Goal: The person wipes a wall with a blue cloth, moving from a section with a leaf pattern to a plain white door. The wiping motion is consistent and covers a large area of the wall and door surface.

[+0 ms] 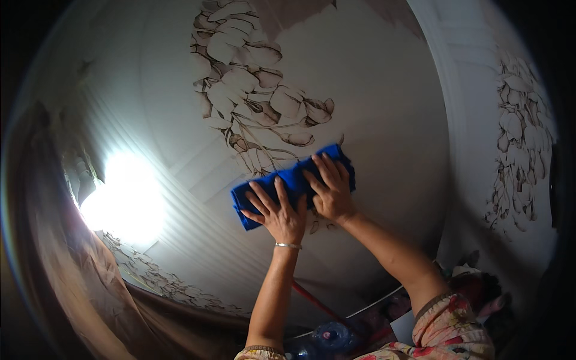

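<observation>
A folded blue cloth (pixel 292 177) lies pressed against a pale surface (pixel 382 90) printed with brown-outlined flowers (pixel 270 103). My left hand (pixel 281 213), with a thin bracelet at the wrist, rests on the cloth's left part with its fingers spread. On the cloth's right part is my right hand (pixel 330 191), its fingers laid over the fabric and partly bent. Both palms face the cloth, which sits tilted, its right end higher in the picture. Part of the flower print is hidden behind the cloth and my hands.
A bright lamp (pixel 130 198) shines at the left, above brown curtains (pixel 94 279). Below my arms are a red pole (pixel 317 301) and a large clear plastic bottle (pixel 333 335). Assorted items (pixel 477 288) are piled at the lower right, beside a second flower-printed wall (pixel 517 135).
</observation>
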The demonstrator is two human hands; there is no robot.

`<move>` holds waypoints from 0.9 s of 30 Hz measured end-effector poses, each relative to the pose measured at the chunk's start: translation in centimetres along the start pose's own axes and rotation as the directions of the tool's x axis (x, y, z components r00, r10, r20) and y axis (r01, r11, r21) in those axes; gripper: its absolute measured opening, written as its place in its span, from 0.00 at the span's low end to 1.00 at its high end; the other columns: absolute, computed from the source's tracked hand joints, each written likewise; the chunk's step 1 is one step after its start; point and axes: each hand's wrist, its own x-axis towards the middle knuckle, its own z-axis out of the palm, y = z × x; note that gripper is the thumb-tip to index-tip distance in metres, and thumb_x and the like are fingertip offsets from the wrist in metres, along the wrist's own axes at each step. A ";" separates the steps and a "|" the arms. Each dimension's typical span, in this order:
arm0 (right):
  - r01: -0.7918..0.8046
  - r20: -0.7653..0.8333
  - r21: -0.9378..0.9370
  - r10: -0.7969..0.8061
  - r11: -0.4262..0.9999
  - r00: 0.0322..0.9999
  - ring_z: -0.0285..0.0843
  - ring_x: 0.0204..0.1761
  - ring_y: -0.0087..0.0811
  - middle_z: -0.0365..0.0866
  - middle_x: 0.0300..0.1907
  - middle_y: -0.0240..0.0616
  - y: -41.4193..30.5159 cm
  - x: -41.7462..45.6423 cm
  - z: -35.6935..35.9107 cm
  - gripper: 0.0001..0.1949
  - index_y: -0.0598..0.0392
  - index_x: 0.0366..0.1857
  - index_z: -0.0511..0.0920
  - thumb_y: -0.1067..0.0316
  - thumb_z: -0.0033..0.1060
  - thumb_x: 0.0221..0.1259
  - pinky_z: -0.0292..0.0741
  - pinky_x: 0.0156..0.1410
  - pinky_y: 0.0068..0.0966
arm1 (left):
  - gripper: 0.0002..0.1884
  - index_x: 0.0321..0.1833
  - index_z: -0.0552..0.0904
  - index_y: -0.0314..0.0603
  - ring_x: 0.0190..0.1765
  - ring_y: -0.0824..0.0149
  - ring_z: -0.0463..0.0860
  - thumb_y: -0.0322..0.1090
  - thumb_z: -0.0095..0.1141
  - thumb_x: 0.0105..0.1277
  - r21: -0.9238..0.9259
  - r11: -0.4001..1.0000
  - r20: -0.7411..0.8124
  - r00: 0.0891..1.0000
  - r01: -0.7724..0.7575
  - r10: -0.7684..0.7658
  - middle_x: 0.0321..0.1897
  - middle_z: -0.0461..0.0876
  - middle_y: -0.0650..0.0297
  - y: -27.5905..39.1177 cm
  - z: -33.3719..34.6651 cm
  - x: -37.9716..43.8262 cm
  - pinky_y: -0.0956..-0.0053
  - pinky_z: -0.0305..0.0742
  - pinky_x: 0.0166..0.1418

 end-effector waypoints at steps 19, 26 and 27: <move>-0.138 -0.158 0.092 0.151 0.986 0.976 0.59 0.71 0.45 0.62 0.71 0.46 -7.8 0.8 4.8 0.19 0.44 0.57 0.79 0.61 0.57 0.60 0.49 0.71 0.45 | 0.27 0.71 0.67 0.56 0.79 0.45 0.36 0.41 0.51 0.68 -0.009 0.972 -0.091 0.968 0.235 -0.235 0.78 0.40 0.49 -5.3 -2.6 0.1 0.36 0.26 0.71; -0.104 0.038 0.037 0.103 0.994 0.994 0.58 0.71 0.46 0.63 0.70 0.46 -11.1 -10.0 7.0 0.19 0.42 0.56 0.79 0.61 0.56 0.59 0.52 0.70 0.47 | 0.32 0.72 0.65 0.54 0.78 0.42 0.35 0.47 0.54 0.64 -0.047 0.915 -0.066 0.912 0.401 -0.404 0.77 0.39 0.45 -7.5 0.4 -13.0 0.34 0.29 0.71; -0.127 0.085 0.054 0.122 0.990 0.989 0.56 0.72 0.48 0.60 0.71 0.47 -11.7 -10.7 7.0 0.21 0.42 0.59 0.77 0.61 0.56 0.60 0.51 0.71 0.48 | 0.33 0.72 0.65 0.54 0.78 0.42 0.35 0.48 0.55 0.63 -0.034 0.919 -0.027 0.918 0.394 -0.395 0.77 0.39 0.45 -8.1 -0.3 -13.9 0.34 0.29 0.71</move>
